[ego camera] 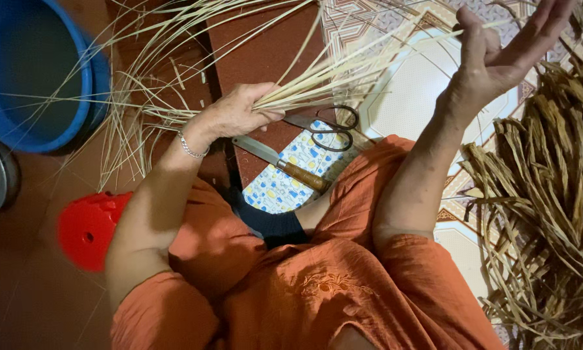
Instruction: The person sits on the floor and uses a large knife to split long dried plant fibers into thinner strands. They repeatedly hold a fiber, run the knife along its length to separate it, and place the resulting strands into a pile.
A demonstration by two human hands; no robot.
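We see a bundle of pale straw strands (304, 81) gathered at one end in the left hand (239, 113), whose fingers (265, 116) are clamped around it; from that grip the strands fan outward across the floor, up and to both sides. Some long strands reach toward the right hand (499, 52), raised near the upper right edge with its fingers (537, 32) spread apart and extended; thin strands pass by it, but we cannot tell whether it pinches any.

Just below the gripped end lie a pair of scissors (330, 129) and a knife with a wooden handle (285, 162), both resting near a patterned blue, yellow and white cloth (285, 188), close to the left hand. A blue tub (38, 71) sits at the upper left, well apart from the grip, with loose strands crossing its rim. A red plastic stool (87, 230) shows beside the left elbow. A heap of darker dried fibre (550, 214) fills the right side, leaving open tiled floor (414, 97) between the two hands.
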